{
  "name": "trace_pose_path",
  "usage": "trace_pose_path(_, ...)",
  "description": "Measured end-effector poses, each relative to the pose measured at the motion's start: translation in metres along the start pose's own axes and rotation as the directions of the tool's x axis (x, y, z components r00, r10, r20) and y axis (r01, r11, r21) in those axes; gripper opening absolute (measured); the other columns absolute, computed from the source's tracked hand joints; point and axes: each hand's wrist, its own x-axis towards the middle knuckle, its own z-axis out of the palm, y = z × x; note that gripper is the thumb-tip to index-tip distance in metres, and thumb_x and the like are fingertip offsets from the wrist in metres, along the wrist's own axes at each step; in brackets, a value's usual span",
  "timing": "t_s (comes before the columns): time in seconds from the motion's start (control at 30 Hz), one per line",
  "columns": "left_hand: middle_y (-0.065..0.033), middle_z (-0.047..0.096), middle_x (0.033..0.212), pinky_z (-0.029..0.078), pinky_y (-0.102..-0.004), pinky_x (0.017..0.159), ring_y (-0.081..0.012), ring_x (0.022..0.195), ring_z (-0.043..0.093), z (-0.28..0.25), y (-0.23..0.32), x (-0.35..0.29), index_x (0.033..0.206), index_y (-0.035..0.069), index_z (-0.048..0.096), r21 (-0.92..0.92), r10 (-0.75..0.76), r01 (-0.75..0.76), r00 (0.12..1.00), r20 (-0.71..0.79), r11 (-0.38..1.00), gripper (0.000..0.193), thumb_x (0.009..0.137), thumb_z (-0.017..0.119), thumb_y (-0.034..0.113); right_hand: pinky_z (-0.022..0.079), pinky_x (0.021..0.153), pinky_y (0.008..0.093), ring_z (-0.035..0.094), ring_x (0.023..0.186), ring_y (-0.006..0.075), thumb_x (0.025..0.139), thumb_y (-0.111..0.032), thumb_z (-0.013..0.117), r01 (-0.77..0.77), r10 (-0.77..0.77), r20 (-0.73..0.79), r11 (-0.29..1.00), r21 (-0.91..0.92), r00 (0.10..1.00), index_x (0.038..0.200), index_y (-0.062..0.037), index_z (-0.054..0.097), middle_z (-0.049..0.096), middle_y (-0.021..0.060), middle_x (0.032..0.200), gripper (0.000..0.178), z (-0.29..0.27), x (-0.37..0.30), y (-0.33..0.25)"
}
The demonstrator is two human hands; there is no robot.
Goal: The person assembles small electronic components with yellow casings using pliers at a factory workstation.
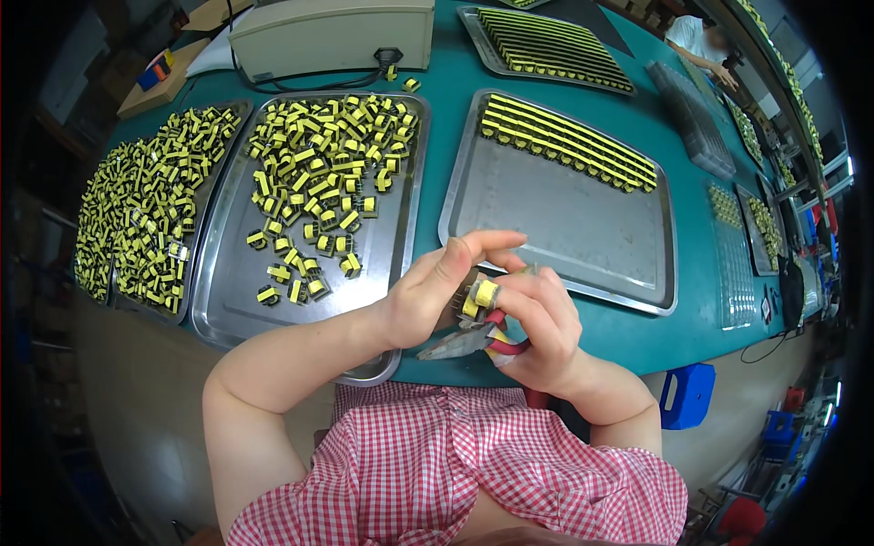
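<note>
My left hand (435, 284) is raised over the near edge of the table, its fingers bent around a couple of small transformers (483, 293) with yellow tape and thin metal pins. Part of its grip is hidden behind them. Close against it, my right hand (546, 320) grips a pair of pliers (506, 346) with red handles, whose metal jaws point left under the transformers. The right fingertips touch the transformers too. Just left of my hands, a metal tray (364, 250) carries a loose heap of the same transformers. Beyond them, another tray (564, 246) has several neat rows along its far side.
Farther left stands a tray heaped with loose transformers (150, 209). A beige metal box (332, 41) with a black cable sits at the back, beside a tray of rows (546, 50). Clear plastic trays (692, 118) lie right; a co-worker (696, 45) is beyond. A blue stool (687, 397) stands below.
</note>
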Motion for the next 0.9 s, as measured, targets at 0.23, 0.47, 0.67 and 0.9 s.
trace_pose_path(0.23,-0.0141,0.046,0.119,0.038,-0.0307,0.092,-0.0196,0.107,0.048,0.0003,0.0015,-0.0014,0.132,-0.002,0.030,0.050,0.030,-0.032,0.998,0.050,0.998,0.071,0.092,0.012,0.054,0.041,0.052,0.0300,0.050,0.059,0.0228,0.052,-0.003,0.068,0.034,-0.034,0.018,0.999,0.008,0.999,0.091,-0.0007,0.059,0.058,0.0096,0.081,0.040,-0.0028,-0.0008,-0.0007)
trace_pose_path(0.47,-0.0147,0.045,0.120,0.037,-0.0311,0.093,-0.0203,0.108,0.047,-0.0006,-0.0013,-0.0006,0.133,-0.002,0.030,0.028,0.021,-0.023,0.998,0.058,0.999,0.070,0.093,0.011,0.052,0.041,0.052,0.0298,0.051,0.060,0.0227,0.052,-0.005,0.068,0.046,-0.046,0.023,0.999,0.003,0.999,0.092,-0.0003,0.060,0.058,0.0100,0.084,0.041,-0.0032,-0.0013,-0.0014)
trace_pose_path(0.67,-0.0151,0.044,0.121,0.034,-0.0313,0.095,-0.0203,0.111,0.045,-0.0017,-0.0037,-0.0002,0.132,-0.003,0.030,0.002,0.001,-0.001,0.999,0.049,1.000,0.070,0.093,0.012,0.052,0.041,0.052,0.0296,0.050,0.060,0.0225,0.051,-0.005,0.069,0.037,-0.037,0.046,0.999,0.000,0.998,0.092,0.0000,0.060,0.058,0.0101,0.084,0.041,-0.0019,-0.0023,-0.0001)
trace_pose_path(0.9,-0.0150,0.045,0.118,0.036,-0.0299,0.093,-0.0193,0.108,0.046,-0.0010,-0.0081,0.0012,0.131,-0.002,0.033,0.113,0.024,-0.027,0.999,0.022,0.993,0.066,0.094,0.014,0.050,0.041,0.053,0.0305,0.051,0.060,0.0229,0.050,-0.001,0.068,0.008,-0.008,0.040,1.000,-0.003,0.999,0.092,-0.0003,0.059,0.059,0.0101,0.082,0.043,-0.0006,-0.0039,-0.0022)
